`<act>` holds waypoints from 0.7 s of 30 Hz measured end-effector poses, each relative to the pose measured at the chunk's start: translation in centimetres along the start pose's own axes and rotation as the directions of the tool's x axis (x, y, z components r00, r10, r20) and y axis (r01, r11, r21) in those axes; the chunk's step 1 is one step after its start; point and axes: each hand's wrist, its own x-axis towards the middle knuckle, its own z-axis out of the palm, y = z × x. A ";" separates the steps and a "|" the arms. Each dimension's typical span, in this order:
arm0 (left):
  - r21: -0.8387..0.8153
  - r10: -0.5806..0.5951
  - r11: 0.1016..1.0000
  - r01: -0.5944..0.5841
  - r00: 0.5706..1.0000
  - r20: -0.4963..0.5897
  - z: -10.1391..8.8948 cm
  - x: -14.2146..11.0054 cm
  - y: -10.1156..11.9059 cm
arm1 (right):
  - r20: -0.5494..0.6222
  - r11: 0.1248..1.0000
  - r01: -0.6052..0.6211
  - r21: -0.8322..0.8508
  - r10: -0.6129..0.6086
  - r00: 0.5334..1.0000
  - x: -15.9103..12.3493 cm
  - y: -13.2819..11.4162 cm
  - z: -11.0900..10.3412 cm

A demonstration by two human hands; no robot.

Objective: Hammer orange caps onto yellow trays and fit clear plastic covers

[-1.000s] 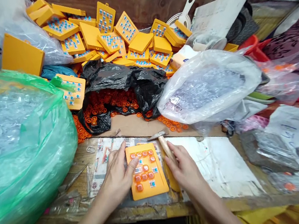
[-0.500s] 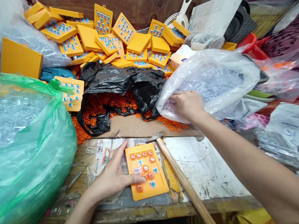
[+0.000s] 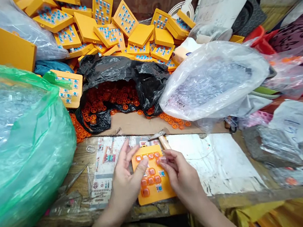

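A yellow plastic panel (image 3: 167, 190) lies on the bench in front of me, with rows of clear orange keycaps and a few uncapped blue switches. My left hand (image 3: 126, 176) is at its left side, fingers apart and thumb over the upper keycaps. At the panel's upper right edge, my right hand (image 3: 181, 169) pinches what looks like a small clear plastic cap (image 3: 163, 160), partly hidden by the fingers. A hammer (image 3: 157, 135) lies just beyond, its wooden handle running under my right hand.
A green bag (image 3: 57, 154) of clear pieces stands left, a white bag (image 3: 173, 110) of similar pieces right. Between them a black bag (image 3: 121, 66) spills orange keycaps. Behind is a heap of yellow panels (image 3: 142, 39). White board (image 3: 221, 160) covers the bench at right.
My right hand let go of the hammer, reached into the white bag, and came back to the panel pinching a small clear piece. My left hand stayed by the panel, which shifted slightly right.
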 end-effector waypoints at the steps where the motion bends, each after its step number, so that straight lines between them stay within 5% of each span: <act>1: -0.080 0.007 0.997 -0.013 0.997 -0.073 0.2 -0.2 0.1 | -0.013 0.999 -0.032 0.036 0.033 0.999 -0.3 0.1 0.2; 5: -0.336 -0.091 0.942 -0.018 0.948 -0.305 0.0 -0.8 0.0 | -0.042 0.972 -0.139 0.187 0.150 0.988 -0.5 -0.1 0.1; 10: -0.507 -0.246 0.859 0.071 0.925 -0.289 -0.1 -1.3 0.1 | -0.113 0.880 -0.228 0.416 0.299 0.947 -1.4 -0.9 1.1; 16: -0.239 -0.230 0.949 0.206 0.970 -0.078 -0.6 -0.9 1.2 | -0.255 0.787 -0.201 0.583 0.412 0.875 -2.7 -1.0 3.5; 18: -0.111 -0.204 0.975 0.192 0.973 -0.105 -1.0 -0.5 1.1 | -0.263 0.764 -0.185 0.618 0.422 0.868 -2.9 -1.0 3.8; 21: 0.181 0.004 0.983 0.034 0.979 -0.204 -1.1 -0.5 0.0 | -0.243 0.728 -0.156 0.667 0.411 0.879 -3.1 -1.2 3.9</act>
